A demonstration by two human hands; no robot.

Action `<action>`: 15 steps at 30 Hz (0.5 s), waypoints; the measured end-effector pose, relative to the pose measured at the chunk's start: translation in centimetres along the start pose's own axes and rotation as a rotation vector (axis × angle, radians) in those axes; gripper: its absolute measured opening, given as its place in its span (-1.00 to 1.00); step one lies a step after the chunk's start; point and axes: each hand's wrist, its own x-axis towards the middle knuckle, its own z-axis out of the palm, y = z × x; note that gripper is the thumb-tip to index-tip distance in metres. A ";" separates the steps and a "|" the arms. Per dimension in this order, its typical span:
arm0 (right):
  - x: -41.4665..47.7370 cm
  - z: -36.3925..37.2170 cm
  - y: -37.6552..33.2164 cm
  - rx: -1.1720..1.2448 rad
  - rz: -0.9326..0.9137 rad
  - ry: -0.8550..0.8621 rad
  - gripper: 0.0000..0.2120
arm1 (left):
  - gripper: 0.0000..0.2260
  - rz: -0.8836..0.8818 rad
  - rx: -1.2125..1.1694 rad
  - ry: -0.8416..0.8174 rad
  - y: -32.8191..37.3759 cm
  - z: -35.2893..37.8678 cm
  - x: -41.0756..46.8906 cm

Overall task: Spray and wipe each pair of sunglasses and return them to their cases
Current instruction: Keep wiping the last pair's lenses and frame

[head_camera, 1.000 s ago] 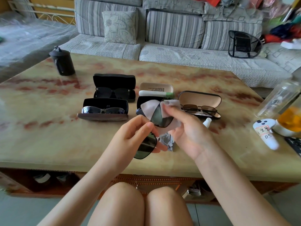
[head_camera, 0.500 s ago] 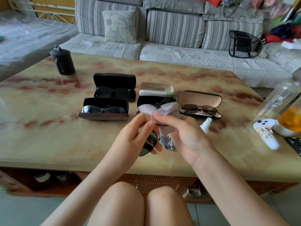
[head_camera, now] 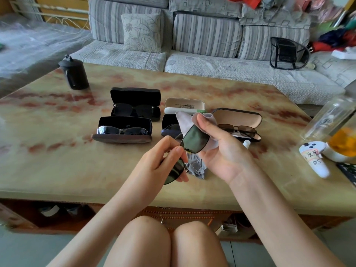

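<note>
My left hand pinches a pair of dark-lens sunglasses by the lower lens and frame, above the table's near half. My right hand holds a grey cleaning cloth folded over the upper lens, thumb on the cloth. Behind them stand several open cases: a black case with dark sunglasses, a brown-based case with silver sunglasses, a cream case, a dark case partly hidden by my hands, and a tan-lined case with brown sunglasses. A white spray bottle peeks out behind my right hand.
Another grey cloth lies crumpled on the marble table. A black canister stands at the far left. A glass jar, an orange-filled container and a white controller sit at the right edge. A striped sofa is behind.
The sunglasses turned so the upper lens faces me again. My right hand rose with the cloth and now wraps it over the lens's top and back.
</note>
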 end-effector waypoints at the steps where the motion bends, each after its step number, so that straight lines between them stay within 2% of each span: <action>1: 0.0 -0.1 -0.1 0.001 0.005 -0.005 -0.59 | -0.81 0.001 0.005 -0.005 0.0 -0.1 0.0; 5: 0.2 -0.4 -0.2 -0.003 0.045 -0.024 -0.67 | -0.81 0.010 0.015 -0.019 0.0 -0.5 -0.1; 9: 0.2 -1.0 -0.6 -0.112 0.071 -0.014 -0.88 | -0.78 0.019 0.064 0.000 -0.2 -1.4 -0.1; 13: 0.0 -2.1 -1.2 -0.176 0.147 0.004 -0.60 | -0.75 0.042 0.073 0.010 -0.3 -1.8 -0.2; 15: -0.2 -2.2 -1.1 -0.130 0.177 0.000 -0.73 | -0.74 0.044 0.077 0.016 -0.3 -1.6 -0.2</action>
